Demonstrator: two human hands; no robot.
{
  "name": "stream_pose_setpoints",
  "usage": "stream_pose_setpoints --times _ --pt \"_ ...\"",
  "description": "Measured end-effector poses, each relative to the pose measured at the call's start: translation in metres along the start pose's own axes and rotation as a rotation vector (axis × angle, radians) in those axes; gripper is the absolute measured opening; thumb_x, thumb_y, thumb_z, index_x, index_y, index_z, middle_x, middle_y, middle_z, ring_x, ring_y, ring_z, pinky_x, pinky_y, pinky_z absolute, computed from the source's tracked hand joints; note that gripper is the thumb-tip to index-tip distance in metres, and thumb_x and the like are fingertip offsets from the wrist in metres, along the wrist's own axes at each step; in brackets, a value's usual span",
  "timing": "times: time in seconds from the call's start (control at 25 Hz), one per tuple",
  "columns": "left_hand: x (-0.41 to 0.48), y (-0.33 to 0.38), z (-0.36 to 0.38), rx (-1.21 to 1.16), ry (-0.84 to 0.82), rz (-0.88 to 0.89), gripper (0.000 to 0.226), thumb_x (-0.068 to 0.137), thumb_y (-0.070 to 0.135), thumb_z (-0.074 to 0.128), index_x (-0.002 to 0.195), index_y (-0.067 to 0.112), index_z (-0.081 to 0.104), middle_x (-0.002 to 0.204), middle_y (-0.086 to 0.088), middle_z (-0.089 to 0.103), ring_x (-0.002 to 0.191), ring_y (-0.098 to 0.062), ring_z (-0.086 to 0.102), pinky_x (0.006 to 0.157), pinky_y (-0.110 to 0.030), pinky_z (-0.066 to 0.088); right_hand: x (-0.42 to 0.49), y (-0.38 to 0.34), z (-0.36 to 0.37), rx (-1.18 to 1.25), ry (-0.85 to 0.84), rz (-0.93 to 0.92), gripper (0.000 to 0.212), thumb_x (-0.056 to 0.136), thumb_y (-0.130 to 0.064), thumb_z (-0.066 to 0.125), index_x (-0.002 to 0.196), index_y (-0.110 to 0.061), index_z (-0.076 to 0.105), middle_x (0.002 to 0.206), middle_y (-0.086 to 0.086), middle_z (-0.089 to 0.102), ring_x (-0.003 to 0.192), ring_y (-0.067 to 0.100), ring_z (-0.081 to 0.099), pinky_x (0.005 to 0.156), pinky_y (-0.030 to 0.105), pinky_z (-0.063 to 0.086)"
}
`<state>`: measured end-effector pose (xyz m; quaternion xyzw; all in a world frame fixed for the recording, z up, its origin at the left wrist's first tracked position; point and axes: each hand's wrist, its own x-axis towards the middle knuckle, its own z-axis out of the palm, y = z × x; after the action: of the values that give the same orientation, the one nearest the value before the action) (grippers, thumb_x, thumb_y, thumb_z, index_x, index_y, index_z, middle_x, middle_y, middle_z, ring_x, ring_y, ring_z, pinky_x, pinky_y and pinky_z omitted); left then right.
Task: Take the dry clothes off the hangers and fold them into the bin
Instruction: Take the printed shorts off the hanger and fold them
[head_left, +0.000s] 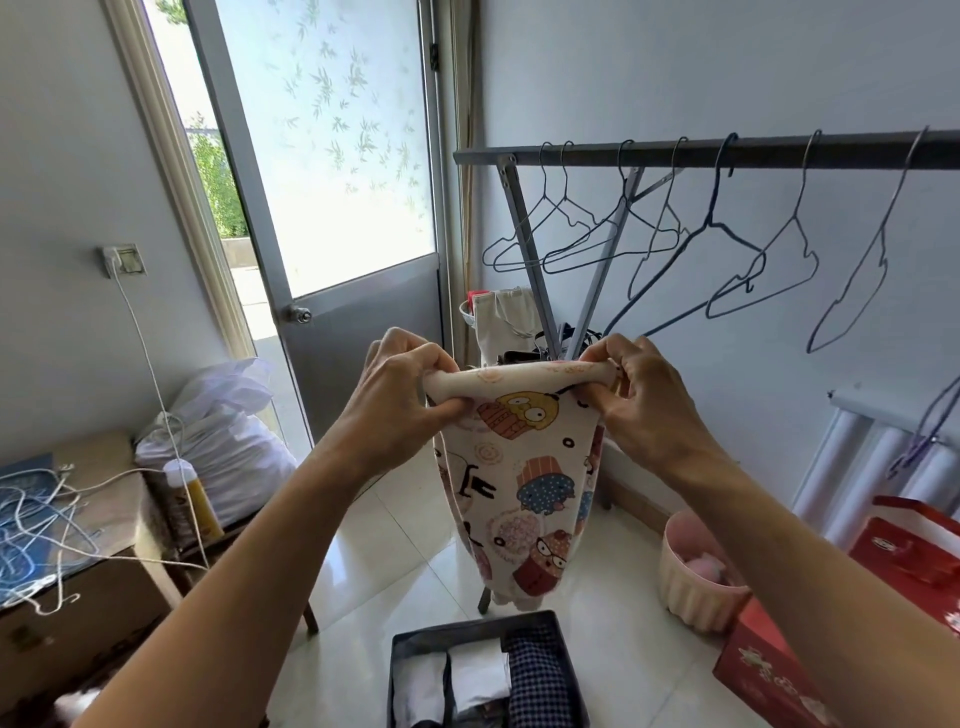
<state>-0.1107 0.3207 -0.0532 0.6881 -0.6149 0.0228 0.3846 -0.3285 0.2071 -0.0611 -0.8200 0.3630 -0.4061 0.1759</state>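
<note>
I hold a cream garment (524, 478) printed with cartoon cupcakes up in front of me. My left hand (400, 400) pinches its top edge at the left. My right hand (644, 400) pinches the same edge at the right. The cloth hangs down between them, its lower end just above the dark grey bin (563, 631) on the floor. Folded white and checked clothes lie inside the bin. Behind, several bare wire hangers (582, 244) hang on the grey rack bar (727, 153).
A pink ribbed basket (685, 587) and red gift boxes (914, 566) stand on the floor at the right. At the left a brown cabinet (98, 597) carries tangled cords and a hanger, with white bags beside it. The door (363, 332) stands ajar behind.
</note>
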Motion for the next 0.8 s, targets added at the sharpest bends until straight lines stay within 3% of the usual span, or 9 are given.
stream_pose_setpoints --times 0.12,0.24,0.32,0.44,0.52,0.6,0.68,0.8 --pt "0.004 0.012 0.004 -0.215 -0.088 -0.044 0.02 0.082 0.02 0.076 0.086 0.02 0.056 0.087 0.004 0.062 0.079 -0.01 0.062 0.058 -0.017 0.048 0.005 0.002 0.001 -0.027 0.032 0.046 0.016 0.09 -0.025 0.065 0.103 -0.027 0.057 0.094 -0.003 0.048 0.08 0.013 0.049 0.073 0.035 0.046" --pt "0.011 0.024 0.012 -0.239 -0.01 -0.09 0.019 0.082 0.019 0.074 0.083 0.022 0.055 0.079 0.006 0.063 0.067 -0.004 0.062 0.052 -0.014 0.046 0.006 0.001 0.007 -0.039 0.055 0.153 0.037 0.089 -0.031 0.065 0.121 -0.024 0.049 0.107 -0.003 0.045 0.092 0.016 0.052 0.077 0.038 0.049" --pt "0.015 0.03 0.018 -0.239 0.069 -0.176 0.019 0.08 0.022 0.074 0.083 0.024 0.055 0.081 0.003 0.065 0.072 -0.01 0.066 0.057 -0.023 0.052 0.001 -0.006 0.01 0.018 0.06 0.182 0.047 0.088 -0.033 0.067 0.126 -0.019 0.044 0.105 -0.002 0.051 0.089 0.016 0.056 0.079 0.041 0.052" --pt "0.019 0.038 0.026 -0.274 0.2 -0.336 0.021 0.075 0.03 0.073 0.08 0.021 0.055 0.081 -0.001 0.065 0.078 -0.021 0.066 0.068 -0.037 0.056 -0.022 -0.027 0.017 0.288 -0.123 0.234 0.063 0.081 -0.051 0.068 0.129 -0.019 0.042 0.095 -0.005 0.06 0.083 0.011 0.063 0.076 0.04 0.057" --pt "0.02 0.045 0.03 -0.307 0.262 -0.372 0.025 0.071 0.034 0.072 0.078 0.019 0.053 0.085 -0.006 0.064 0.08 -0.023 0.064 0.068 -0.036 0.053 -0.043 -0.041 0.031 0.459 -0.309 0.247 0.09 0.069 -0.061 0.074 0.139 -0.026 0.031 0.109 -0.011 0.059 0.097 0.007 0.063 0.083 0.033 0.056" --pt "0.019 0.055 0.032 -0.344 0.301 -0.369 0.029 0.069 0.036 0.073 0.078 0.016 0.054 0.095 -0.011 0.06 0.08 -0.023 0.063 0.064 -0.032 0.05 -0.057 -0.047 0.054 0.462 -0.278 0.198 0.111 0.059 -0.062 0.081 0.146 -0.035 0.018 0.129 -0.011 0.056 0.115 0.008 0.058 0.096 0.033 0.05" --pt "0.017 0.064 0.032 -0.363 0.33 -0.372 0.032 0.072 0.033 0.077 0.082 0.012 0.055 0.102 -0.01 0.053 0.08 -0.02 0.062 0.065 -0.029 0.049 -0.06 -0.048 0.069 0.445 -0.099 0.185 0.106 0.064 -0.049 0.084 0.145 -0.036 0.017 0.131 -0.01 0.057 0.117 0.01 0.058 0.097 0.037 0.05" --pt "0.015 0.075 0.031 -0.425 0.339 -0.369 0.045 0.068 0.041 0.084 0.089 0.013 0.055 0.105 -0.004 0.046 0.086 -0.014 0.06 0.072 -0.027 0.053 -0.05 -0.048 0.071 0.522 0.115 0.194 0.056 0.084 -0.015 0.069 0.13 -0.029 0.039 0.1 -0.017 0.062 0.091 0.004 0.064 0.083 0.042 0.056"
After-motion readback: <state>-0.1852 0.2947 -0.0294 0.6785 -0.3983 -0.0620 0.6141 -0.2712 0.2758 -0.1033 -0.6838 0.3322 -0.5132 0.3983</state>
